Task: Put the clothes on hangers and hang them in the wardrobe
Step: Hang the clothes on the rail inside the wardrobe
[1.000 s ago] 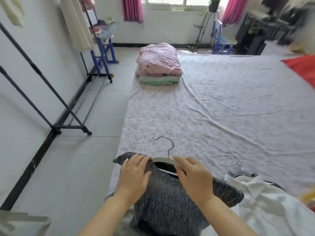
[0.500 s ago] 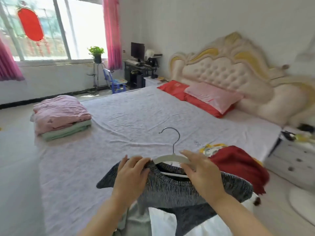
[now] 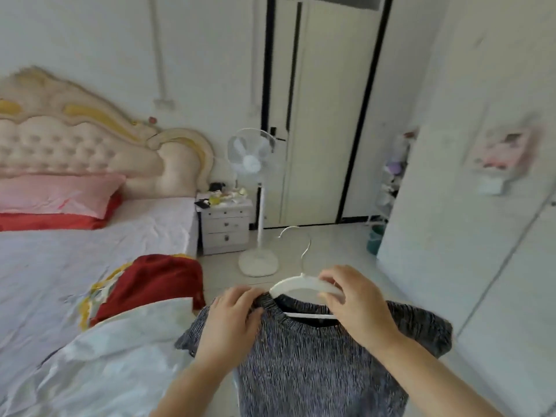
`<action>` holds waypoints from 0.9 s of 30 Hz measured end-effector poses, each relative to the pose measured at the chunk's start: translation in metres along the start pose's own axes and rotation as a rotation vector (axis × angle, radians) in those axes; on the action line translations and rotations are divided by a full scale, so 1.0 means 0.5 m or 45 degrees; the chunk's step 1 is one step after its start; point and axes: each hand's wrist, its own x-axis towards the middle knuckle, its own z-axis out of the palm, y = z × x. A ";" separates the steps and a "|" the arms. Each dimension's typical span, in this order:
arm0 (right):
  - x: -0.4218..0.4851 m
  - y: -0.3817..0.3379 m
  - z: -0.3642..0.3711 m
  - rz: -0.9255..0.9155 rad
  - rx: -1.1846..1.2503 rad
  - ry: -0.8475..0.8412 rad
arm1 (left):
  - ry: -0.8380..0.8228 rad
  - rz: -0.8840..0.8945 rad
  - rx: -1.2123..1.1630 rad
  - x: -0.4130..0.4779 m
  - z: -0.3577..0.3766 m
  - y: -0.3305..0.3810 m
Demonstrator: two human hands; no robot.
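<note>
The right hand (image 3: 358, 305) has its fingers curled over the right arm of a white hanger (image 3: 293, 282), thumb underneath, so it grips the plastic just beside the neck of the garment. The left hand (image 3: 231, 323) pinches the collar edge and left shoulder of a grey knit sweater (image 3: 316, 371), fingers bent into the knit. The sweater is on the hanger, held up in the air in front of the person, with its short sleeves spread to both sides and its body hanging down out of view. The hanger's wire hook (image 3: 305, 257) stands upright above the hands.

Just left of the sweater, at the foot corner of the bed (image 3: 75, 251), lies a crumpled white garment (image 3: 120, 356), and behind it a dark red garment (image 3: 156, 281) with yellow trim. Farther up the bed a pink pillow (image 3: 60, 194) rests on a red one (image 3: 45, 221) against a tufted cream headboard (image 3: 90, 139). Beside the bed stands a white nightstand (image 3: 225, 227) with small clutter on top, then a white pedestal fan (image 3: 252, 158) on the tiled floor (image 3: 331, 245), near a pale door (image 3: 325, 115) with a dark frame. To the right rises a tall white cabinet front (image 3: 451, 236), blurred
</note>
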 end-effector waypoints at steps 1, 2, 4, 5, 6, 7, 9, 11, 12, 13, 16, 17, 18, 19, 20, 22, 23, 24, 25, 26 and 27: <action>-0.034 0.046 -0.044 0.076 -0.038 0.034 | -0.045 0.061 -0.040 0.012 0.045 0.052; -0.073 0.090 -0.091 0.153 -0.072 0.072 | -0.089 0.128 -0.077 0.022 0.090 0.109; -0.156 0.173 -0.180 0.293 -0.143 0.156 | -0.162 0.247 -0.161 0.033 0.177 0.225; -0.201 0.214 -0.224 0.365 -0.175 0.188 | -0.200 0.296 -0.204 0.032 0.220 0.286; -0.247 0.252 -0.269 0.437 -0.206 0.212 | -0.239 0.348 -0.248 0.030 0.262 0.348; -0.291 0.288 -0.312 0.504 -0.237 0.233 | -0.283 0.400 -0.290 0.026 0.302 0.410; -0.381 0.353 -0.392 0.623 -0.306 0.281 | -0.364 0.491 -0.363 0.011 0.379 0.528; -0.466 0.406 -0.465 0.725 -0.358 0.352 | -0.440 0.567 -0.439 -0.007 0.449 0.640; -0.506 0.430 -0.500 0.766 -0.388 0.381 | -0.477 0.603 -0.484 -0.015 0.480 0.695; -0.545 0.453 -0.534 0.809 -0.425 0.404 | -0.515 0.641 -0.523 -0.024 0.510 0.747; -0.645 0.510 -0.623 0.956 -0.542 0.449 | -0.623 0.762 -0.629 -0.048 0.587 0.890; -0.674 0.528 -0.649 1.004 -0.573 0.461 | -0.655 0.803 -0.667 -0.054 0.611 0.934; -0.701 0.545 -0.675 1.050 -0.601 0.477 | -0.687 0.848 -0.695 -0.057 0.634 0.977; -0.725 0.563 -0.699 1.095 -0.626 0.493 | -0.718 0.894 -0.715 -0.060 0.658 1.017; -0.747 0.579 -0.721 1.139 -0.646 0.509 | -0.747 0.936 -0.737 -0.061 0.682 1.057; -0.783 0.611 -0.762 1.220 -0.674 0.559 | -0.798 1.000 -0.781 -0.058 0.730 1.130; -0.797 0.629 -0.782 1.255 -0.691 0.582 | -0.815 1.033 -0.802 -0.055 0.754 1.165; -0.808 0.647 -0.801 1.289 -0.713 0.597 | -0.826 1.074 -0.824 -0.050 0.779 1.200; -0.818 0.667 -0.820 1.320 -0.741 0.609 | -0.832 1.120 -0.846 -0.044 0.804 1.235; -0.826 0.686 -0.838 1.347 -0.772 0.621 | -0.839 1.164 -0.869 -0.038 0.828 1.269; -0.831 0.705 -0.856 1.375 -0.802 0.637 | -0.852 1.200 -0.892 -0.029 0.851 1.301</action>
